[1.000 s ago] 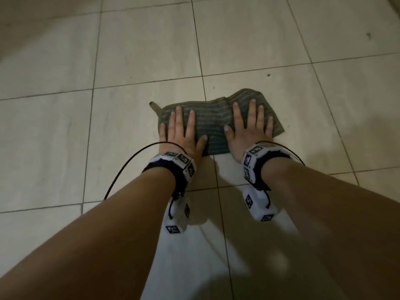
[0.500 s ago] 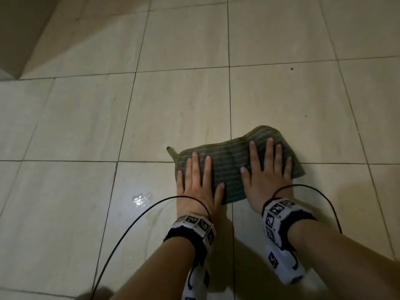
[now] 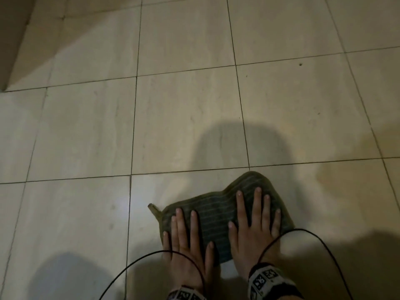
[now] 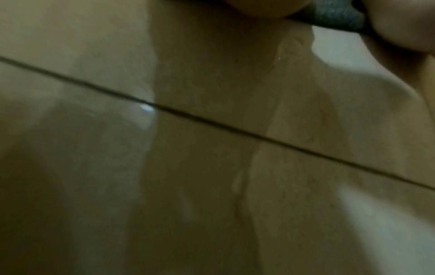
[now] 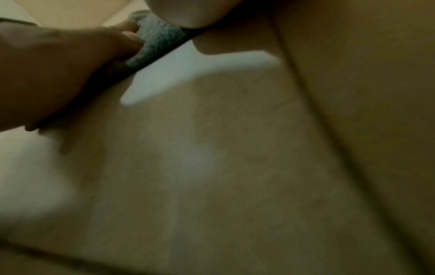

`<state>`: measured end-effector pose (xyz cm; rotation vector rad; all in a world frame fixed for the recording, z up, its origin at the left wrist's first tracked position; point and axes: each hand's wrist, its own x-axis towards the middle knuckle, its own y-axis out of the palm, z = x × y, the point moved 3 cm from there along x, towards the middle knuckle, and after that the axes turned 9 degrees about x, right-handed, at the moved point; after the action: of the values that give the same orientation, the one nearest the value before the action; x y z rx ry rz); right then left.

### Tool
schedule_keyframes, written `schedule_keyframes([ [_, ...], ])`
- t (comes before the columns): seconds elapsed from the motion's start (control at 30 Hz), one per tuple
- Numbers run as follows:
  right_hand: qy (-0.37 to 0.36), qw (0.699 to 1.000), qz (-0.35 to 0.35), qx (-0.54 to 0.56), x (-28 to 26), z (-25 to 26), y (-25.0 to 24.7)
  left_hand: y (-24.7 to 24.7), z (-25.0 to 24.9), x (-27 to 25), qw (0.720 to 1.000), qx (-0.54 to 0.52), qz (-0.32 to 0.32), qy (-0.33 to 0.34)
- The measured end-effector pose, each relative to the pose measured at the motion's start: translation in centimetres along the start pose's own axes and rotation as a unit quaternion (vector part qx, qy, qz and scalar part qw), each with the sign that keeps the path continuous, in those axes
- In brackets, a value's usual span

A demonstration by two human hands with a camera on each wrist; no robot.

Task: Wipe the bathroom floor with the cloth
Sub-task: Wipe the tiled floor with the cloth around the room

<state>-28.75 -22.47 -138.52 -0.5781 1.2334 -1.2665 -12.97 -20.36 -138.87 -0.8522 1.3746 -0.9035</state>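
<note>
A dark green striped cloth [image 3: 218, 210] lies flat on the beige tiled floor [image 3: 86, 131], low and right of centre in the head view. My left hand [image 3: 184, 239] presses on its left part with straight fingers. My right hand [image 3: 255, 224] presses on its right part, fingers spread and straight. A small loop tag [image 3: 153, 210] sticks out at the cloth's left corner. The left wrist view shows a strip of the cloth [image 4: 336, 16] at the top edge. In the right wrist view the cloth [image 5: 157, 41] lies bunched beside the other hand's fingers [image 5: 127, 37].
Dark grout lines [image 3: 134, 126] cross the tiles. A wall base [image 3: 13, 40] meets the floor at the upper left. Black cables [image 3: 138, 269] loop from both wrists over the floor. A wet sheen [image 3: 123, 204] shows left of the cloth, and shadows fall across the tiles.
Both hands have drawn the cloth back toward me across the tiles, over a grout line; it now sits lower in the view. The fingers stay flat on it.
</note>
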Motion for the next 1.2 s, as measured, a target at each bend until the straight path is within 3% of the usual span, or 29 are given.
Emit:
schedule_keyframes([
  [0.17,0.034,0.999,0.011,0.036,0.4,4.0,0.9,-1.2,3.3,3.5,1.0,-0.008,-0.013,-0.005],
  [0.43,0.085,0.995,-0.01,0.05,7.6,9.6,0.1,-4.5,7.5,11.5,0.999,-0.014,-0.012,0.034],
  [0.6,0.073,0.996,0.04,0.041,11.5,10.7,-2.0,-6.8,7.9,14.9,0.999,-0.005,0.007,0.051],
  [0.7,0.056,0.997,0.033,0.035,15.4,11.2,-4.1,-8.8,7.9,18.6,0.997,-0.008,0.04,0.067],
  [0.93,0.016,0.999,0.05,0.007,27.2,10.7,-8.1,-14.2,5.3,30.2,0.997,0.017,-0.007,0.071],
  [1.07,0.005,1.0,0.02,-0.012,28.7,10.6,-7.7,-14.5,4.8,31.4,0.996,0.024,-0.038,0.076],
  [1.2,0.004,1.0,0.014,-0.003,26.4,10.2,-7.5,-14.5,4.9,30.4,0.995,0.025,-0.039,0.092],
])
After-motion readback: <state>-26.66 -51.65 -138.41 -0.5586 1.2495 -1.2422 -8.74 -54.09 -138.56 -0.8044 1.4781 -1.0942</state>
